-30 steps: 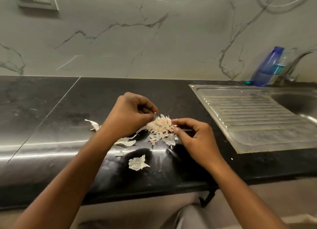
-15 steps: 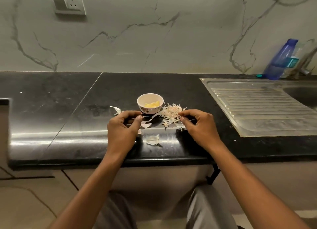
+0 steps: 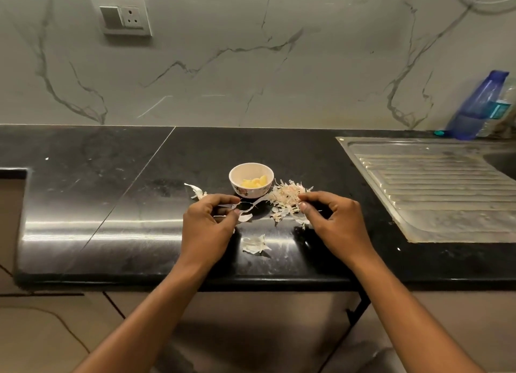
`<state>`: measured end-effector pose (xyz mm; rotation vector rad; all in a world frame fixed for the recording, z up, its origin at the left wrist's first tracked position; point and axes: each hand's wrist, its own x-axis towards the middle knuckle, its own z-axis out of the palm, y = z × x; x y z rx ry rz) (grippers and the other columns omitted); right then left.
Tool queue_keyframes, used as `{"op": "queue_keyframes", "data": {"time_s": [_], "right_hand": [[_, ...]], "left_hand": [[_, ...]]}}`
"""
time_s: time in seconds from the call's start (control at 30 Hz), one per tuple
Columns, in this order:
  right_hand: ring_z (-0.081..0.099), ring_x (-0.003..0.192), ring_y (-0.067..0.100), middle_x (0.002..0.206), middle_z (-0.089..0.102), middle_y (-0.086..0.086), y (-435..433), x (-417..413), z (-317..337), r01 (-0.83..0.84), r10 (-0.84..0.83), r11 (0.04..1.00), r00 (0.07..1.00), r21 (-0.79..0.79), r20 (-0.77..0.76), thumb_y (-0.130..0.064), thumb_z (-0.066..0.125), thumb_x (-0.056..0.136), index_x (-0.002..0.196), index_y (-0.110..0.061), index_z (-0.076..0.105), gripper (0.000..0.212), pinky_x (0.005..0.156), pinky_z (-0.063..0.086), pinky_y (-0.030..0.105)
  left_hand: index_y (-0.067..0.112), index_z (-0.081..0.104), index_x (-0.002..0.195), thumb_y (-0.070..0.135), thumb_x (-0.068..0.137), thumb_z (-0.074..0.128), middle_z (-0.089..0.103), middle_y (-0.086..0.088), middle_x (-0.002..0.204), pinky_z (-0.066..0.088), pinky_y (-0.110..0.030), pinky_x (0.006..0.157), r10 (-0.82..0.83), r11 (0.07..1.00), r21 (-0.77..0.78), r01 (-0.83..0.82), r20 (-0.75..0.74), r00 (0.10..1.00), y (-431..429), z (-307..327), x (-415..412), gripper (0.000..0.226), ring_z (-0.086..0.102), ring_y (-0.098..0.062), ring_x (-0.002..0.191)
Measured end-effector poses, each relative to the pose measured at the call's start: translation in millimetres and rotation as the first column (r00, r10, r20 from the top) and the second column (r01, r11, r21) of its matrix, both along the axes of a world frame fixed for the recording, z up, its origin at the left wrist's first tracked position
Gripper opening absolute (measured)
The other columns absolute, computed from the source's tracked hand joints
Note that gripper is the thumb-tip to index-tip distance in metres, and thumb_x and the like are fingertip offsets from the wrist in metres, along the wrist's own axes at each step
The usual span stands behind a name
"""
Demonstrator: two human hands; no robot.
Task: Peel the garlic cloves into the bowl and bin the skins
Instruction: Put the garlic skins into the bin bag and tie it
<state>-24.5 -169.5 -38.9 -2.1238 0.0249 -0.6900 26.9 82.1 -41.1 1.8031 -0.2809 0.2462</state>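
The left hand (image 3: 208, 224) is curling its thumb and forefinger round a few loose skins (image 3: 245, 209) lying just in front of the bowl (image 3: 251, 193), and its other fingers are folding in underneath. The right hand (image 3: 339, 221) is curling too. Its thumb and forefinger tips are touching the near right edge of the pile of skins (image 3: 283, 199), but whether they are pinching any of it I cannot tell. The pile is sitting just to the right of the bowl, close against its wall. One stray skin (image 3: 196, 191) is lying left of the bowl, beyond the left knuckles. Another scrap (image 3: 254, 244) is lying nearer the front edge, between the two wrists.

The small white bowl is standing upright and holding a few peeled yellow cloves (image 3: 254, 182), gathered toward its right side.

Everything is resting on a glossy black counter (image 3: 111, 182). A steel draining board (image 3: 435, 182) is running off to the right. Behind it a blue bottle (image 3: 479, 110) is leaning by the marble-veined wall (image 3: 251, 65), which is carrying a switch plate (image 3: 125, 16) at upper left.
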Motion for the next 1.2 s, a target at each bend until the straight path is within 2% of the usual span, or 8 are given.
{"op": "queue_keyframes", "data": {"time_s": [0.13, 0.27, 0.4, 0.53, 0.7, 0.93, 1.07, 1.2], "right_hand": [[0.074, 0.1, -0.005, 0.104, 0.08, -0.019, 3.0, -1.7, 2.3, -0.03, 0.03, 0.998, 1.0, 0.049, 0.003, -0.015, 0.082, 0.092, 0.113, -0.026, 0.083, 0.023, 0.09, 0.057, 0.015], [0.075, 0.096, -0.005, 0.099, 0.08, -0.022, 10.1, 13.8, 9.9, -0.053, 0.057, 0.99, 0.998, 0.132, -0.026, -0.01, 0.084, 0.09, 0.105, -0.027, 0.084, 0.023, 0.087, 0.056, 0.012], [0.076, 0.077, 0.0, 0.083, 0.079, -0.02, 12.0, 67.2, 35.5, -0.077, 0.087, 0.993, 0.99, 0.084, -0.111, -0.015, 0.083, 0.091, 0.103, -0.028, 0.084, 0.017, 0.074, 0.061, 0.02], [0.075, 0.07, 0.003, 0.072, 0.076, -0.015, 1.9, 123.2, 57.5, -0.04, 0.038, 0.999, 0.945, -0.002, -0.325, -0.031, 0.082, 0.089, 0.092, -0.027, 0.085, 0.005, 0.073, 0.067, 0.04], [0.074, 0.065, 0.011, 0.065, 0.076, -0.004, 1.4, 162.4, 73.7, -0.178, 0.032, 0.97, 0.763, -0.162, -0.645, -0.033, 0.077, 0.092, 0.08, -0.021, 0.083, 0.018, 0.069, 0.066, 0.045], [0.074, 0.066, 0.014, 0.069, 0.075, -0.001, 13.2, 171.4, 81.1, -0.105, 0.031, 0.992, 0.737, -0.069, -0.676, -0.022, 0.075, 0.096, 0.084, -0.017, 0.083, 0.015, 0.061, 0.064, 0.033], [0.078, 0.079, 0.016, 0.081, 0.079, -0.004, 20.9, 185.7, 83.2, -0.042, 0.117, 0.991, 0.713, 0.124, -0.691, -0.019, 0.072, 0.096, 0.095, -0.021, 0.083, 0.011, 0.078, 0.067, 0.047], [0.078, 0.087, 0.019, 0.091, 0.08, -0.004, 23.3, 196.6, 87.1, -0.093, 0.204, 0.976, 0.697, 0.196, -0.687, -0.011, 0.065, 0.098, 0.106, -0.023, 0.083, 0.023, 0.085, 0.066, 0.049]], "left_hand": [[0.021, 0.08, 0.104, 0.006, 0.091, 0.08, 0.079, 0.003, 0.091, 0.066, -0.039, 0.08, 0.031, 0.998, -0.049, -0.033, -0.039, 0.999, 1.4, -1.1, 0.1, 0.02, 0.076, -0.016, 0.085], [0.02, 0.081, 0.099, -0.001, 0.093, 0.074, 0.08, 0.004, 0.086, 0.064, -0.026, 0.071, 0.083, 0.995, -0.045, -0.085, -0.047, 0.995, 0.5, 0.9, 5.3, 0.023, 0.077, -0.013, 0.075], [0.023, 0.079, 0.11, 0.007, 0.094, 0.075, 0.08, 0.005, 0.088, 0.064, -0.025, 0.067, 0.099, 0.994, -0.039, -0.104, -0.111, 0.989, -2.3, 11.5, 29.8, 0.023, 0.078, -0.014, 0.073], [0.027, 0.073, 0.115, 0.012, 0.097, 0.073, 0.078, -0.005, 0.075, 0.063, -0.027, 0.063, 0.062, 0.996, 0.086, -0.039, -0.287, 0.956, -4.2, 33.3, 69.6, 0.024, 0.076, -0.02, 0.062], [0.012, 0.075, 0.113, 0.012, 0.1, 0.07, 0.078, -0.017, 0.08, 0.065, -0.035, 0.064, 0.001, 1.0, -0.019, -0.014, -0.572, 0.82, -13.7, 48.1, 91.4, 0.014, 0.076, -0.031, 0.067], [0.014, 0.076, 0.105, 0.007, 0.098, 0.069, 0.08, -0.011, 0.08, 0.066, -0.045, 0.083, 0.128, 0.992, 0.07, -0.108, -0.643, 0.755, -24.6, 67.3, 102.4, 0.012, 0.08, -0.027, 0.075], [0.024, 0.073, 0.09, 0.007, 0.094, 0.074, 0.079, -0.008, 0.08, 0.066, -0.047, 0.084, 0.225, 0.974, 0.151, -0.167, -0.626, 0.747, -27.6, 83.8, 128.6, 0.017, 0.08, -0.023, 0.071], [0.021, 0.073, 0.088, 0.006, 0.093, 0.074, 0.078, -0.004, 0.082, 0.066, -0.047, 0.083, 0.276, 0.96, 0.217, -0.177, -0.627, 0.728, -25.9, 85.6, 152.9, 0.016, 0.079, -0.021, 0.066]]}}
